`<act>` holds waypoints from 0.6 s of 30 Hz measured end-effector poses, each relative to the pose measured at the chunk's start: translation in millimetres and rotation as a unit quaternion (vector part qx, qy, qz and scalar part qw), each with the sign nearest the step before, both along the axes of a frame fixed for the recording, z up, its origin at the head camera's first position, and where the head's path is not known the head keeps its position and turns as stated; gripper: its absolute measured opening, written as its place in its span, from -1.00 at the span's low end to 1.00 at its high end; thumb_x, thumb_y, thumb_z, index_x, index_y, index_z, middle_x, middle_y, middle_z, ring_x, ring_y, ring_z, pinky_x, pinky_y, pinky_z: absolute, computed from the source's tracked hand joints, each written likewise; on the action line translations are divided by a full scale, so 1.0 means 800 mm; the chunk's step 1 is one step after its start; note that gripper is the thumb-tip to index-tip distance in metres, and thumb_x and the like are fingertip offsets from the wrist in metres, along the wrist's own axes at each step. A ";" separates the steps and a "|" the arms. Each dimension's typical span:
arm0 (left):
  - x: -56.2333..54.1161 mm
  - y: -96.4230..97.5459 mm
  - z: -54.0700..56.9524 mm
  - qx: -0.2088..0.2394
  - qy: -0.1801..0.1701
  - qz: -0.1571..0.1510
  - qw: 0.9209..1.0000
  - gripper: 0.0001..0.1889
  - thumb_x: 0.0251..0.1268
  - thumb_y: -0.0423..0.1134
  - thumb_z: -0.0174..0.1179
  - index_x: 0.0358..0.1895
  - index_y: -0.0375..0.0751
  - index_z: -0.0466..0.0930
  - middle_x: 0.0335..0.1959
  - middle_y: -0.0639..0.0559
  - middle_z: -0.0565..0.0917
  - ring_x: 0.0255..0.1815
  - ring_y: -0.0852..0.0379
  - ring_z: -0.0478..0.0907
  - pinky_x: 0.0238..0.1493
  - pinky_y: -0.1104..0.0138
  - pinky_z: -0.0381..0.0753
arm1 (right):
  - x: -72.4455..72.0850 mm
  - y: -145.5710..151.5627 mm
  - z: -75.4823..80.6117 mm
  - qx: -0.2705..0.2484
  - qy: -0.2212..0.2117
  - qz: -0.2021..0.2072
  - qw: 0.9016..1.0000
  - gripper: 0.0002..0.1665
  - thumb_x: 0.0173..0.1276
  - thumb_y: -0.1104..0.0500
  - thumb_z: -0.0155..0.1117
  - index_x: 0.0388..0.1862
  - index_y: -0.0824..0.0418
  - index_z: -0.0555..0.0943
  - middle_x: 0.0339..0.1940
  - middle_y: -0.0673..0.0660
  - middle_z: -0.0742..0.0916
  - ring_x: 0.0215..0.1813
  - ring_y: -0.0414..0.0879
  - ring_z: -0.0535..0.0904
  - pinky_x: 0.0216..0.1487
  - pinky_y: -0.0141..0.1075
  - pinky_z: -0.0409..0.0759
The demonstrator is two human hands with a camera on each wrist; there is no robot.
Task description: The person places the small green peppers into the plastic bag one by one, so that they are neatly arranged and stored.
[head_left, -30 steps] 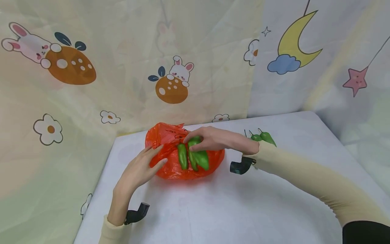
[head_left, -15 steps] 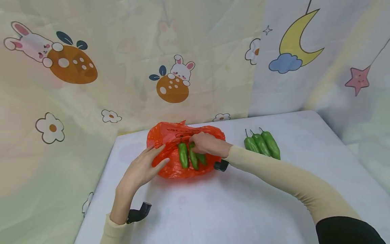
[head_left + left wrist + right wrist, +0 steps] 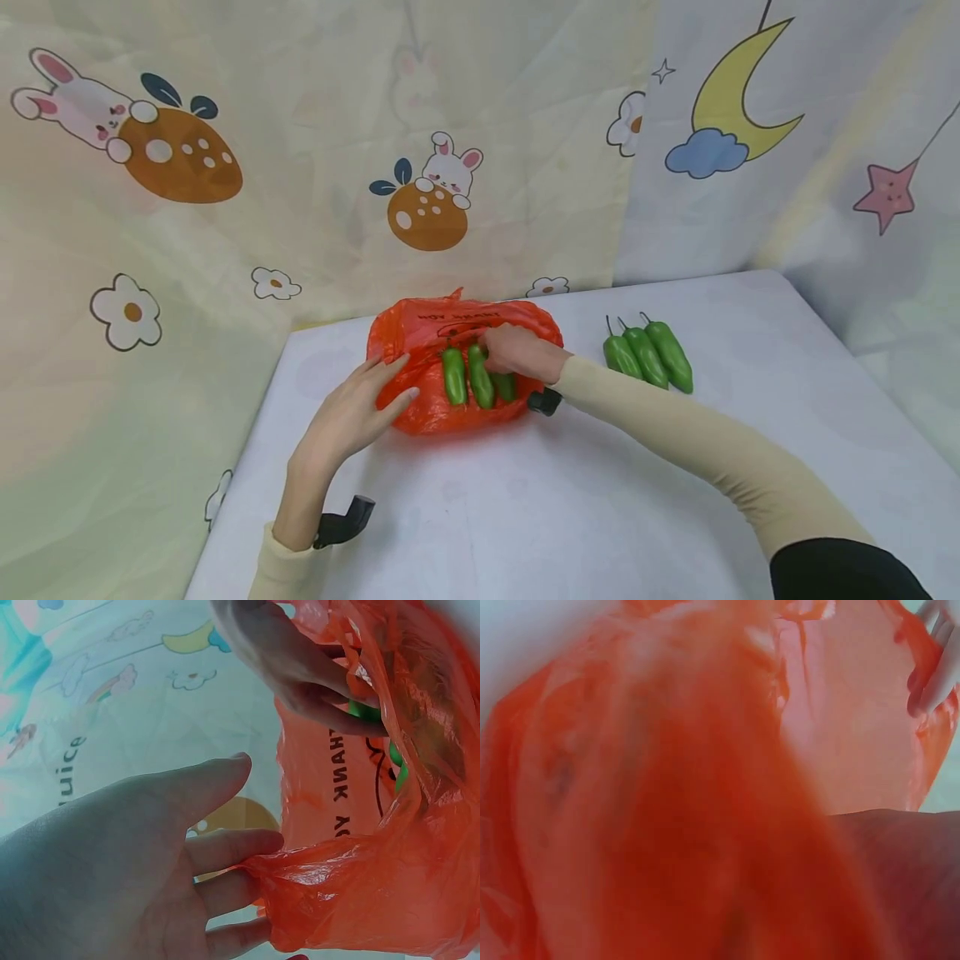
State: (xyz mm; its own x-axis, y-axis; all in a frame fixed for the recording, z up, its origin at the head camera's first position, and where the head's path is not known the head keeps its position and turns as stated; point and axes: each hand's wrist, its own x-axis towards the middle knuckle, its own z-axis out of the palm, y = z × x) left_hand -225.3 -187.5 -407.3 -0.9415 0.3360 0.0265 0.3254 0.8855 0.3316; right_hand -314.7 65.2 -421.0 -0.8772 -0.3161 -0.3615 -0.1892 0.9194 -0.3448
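Observation:
A red plastic bag (image 3: 420,400) lies on the white table with its mouth spread. Three green peppers show at its opening: a left one (image 3: 453,377), a middle one (image 3: 481,377) and a right one (image 3: 505,387), partly under my right hand (image 3: 521,354). In the left wrist view my right hand's curled fingers reach into the bag and hold a green pepper (image 3: 365,711). My left hand (image 3: 348,412) holds the bag's left edge, the film drawn between its fingers and the thumb standing apart. Red film blurs most of the right wrist view.
Three more green peppers (image 3: 647,354) lie side by side on the table (image 3: 525,517) to the right, stems away from me. A printed cloth (image 3: 315,125) hangs behind and at the sides of the table.
My right hand has moved down into the bag with the green pepper, its fingers now curled. The peppers on the right show fully from behind the sleeve. My left hand stays put.

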 end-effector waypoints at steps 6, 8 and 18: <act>0.000 0.002 0.000 -0.001 -0.002 0.000 1.000 -0.32 0.44 0.19 0.12 0.53 0.04 0.30 0.47 -0.11 0.43 0.56 -0.21 0.22 0.44 -0.19 0.34 | 0.002 0.007 -0.012 -0.006 0.000 0.005 1.000 -0.95 0.42 0.22 0.21 -0.19 0.15 0.61 -0.47 0.03 0.59 -0.42 -0.14 0.50 -0.41 -0.42 0.46; 0.000 0.002 0.000 -0.002 -0.002 -0.002 1.000 -0.33 0.44 0.18 0.12 0.53 0.04 0.31 0.47 -0.12 0.43 0.55 -0.22 0.22 0.43 -0.19 0.35 | 0.003 0.008 -0.015 -0.001 -0.003 0.006 1.000 -0.95 0.41 0.21 0.22 -0.22 0.13 0.63 -0.46 0.03 0.60 -0.40 -0.14 0.50 -0.39 -0.41 0.47; 0.000 0.005 0.002 -0.010 -0.006 -0.002 1.000 -0.34 0.45 0.14 0.12 0.53 0.06 0.29 0.47 -0.16 0.42 0.55 -0.23 0.23 0.42 -0.20 0.36 | 0.011 0.004 -0.027 0.087 0.025 0.014 0.996 -0.82 0.47 0.03 0.22 -0.21 0.12 0.58 -0.38 0.06 0.66 -0.30 -0.06 0.57 -0.22 -0.25 0.63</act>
